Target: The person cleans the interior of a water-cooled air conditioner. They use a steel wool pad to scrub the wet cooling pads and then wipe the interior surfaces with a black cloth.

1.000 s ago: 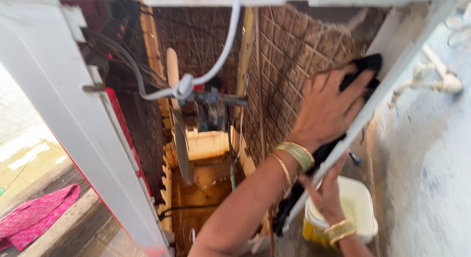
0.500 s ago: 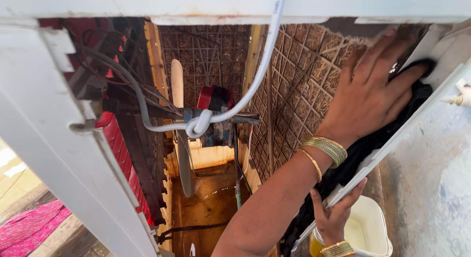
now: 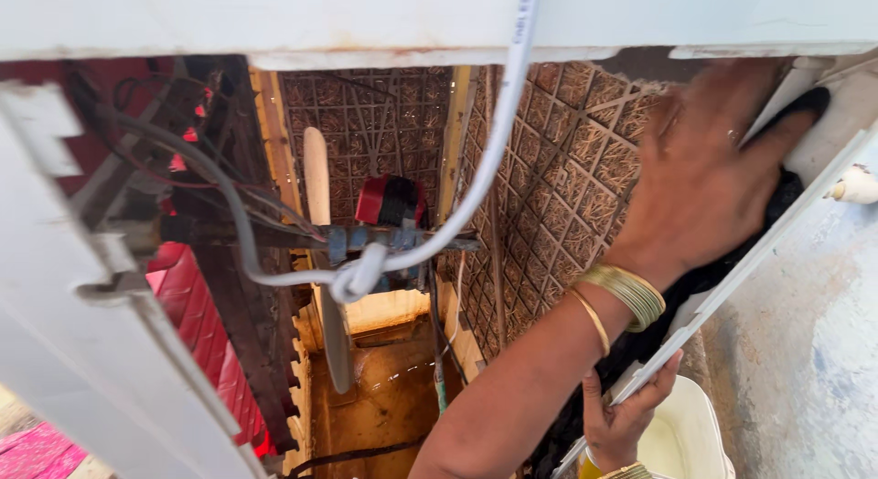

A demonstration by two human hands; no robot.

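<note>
Hands work at the right side of an opened air cooler cabinet (image 3: 274, 26) with white metal walls. Left hand (image 3: 704, 182) lies flat, fingers spread, pressing a black cloth (image 3: 786, 191) against the white side panel frame (image 3: 777, 232) near the cabinet's upper right corner; gold bangles circle the wrist. Right hand (image 3: 622, 419) sits lower, fingers curled around the frame's bottom edge, gripping it. Just beside the cloth, the brown woven cooling pad (image 3: 558, 195) shows a coarse straw texture under a diamond grid. White cable (image 3: 476, 186) curves down from the top edge and loops at the dark motor bracket (image 3: 384, 241) in the middle. Cream, flat fan blade (image 3: 320, 250) hangs upright. Murky brown water (image 3: 384, 397) fills the base. White plastic bucket (image 3: 681, 442) stands outside by the bottom right corner, close under the right hand.
</note>
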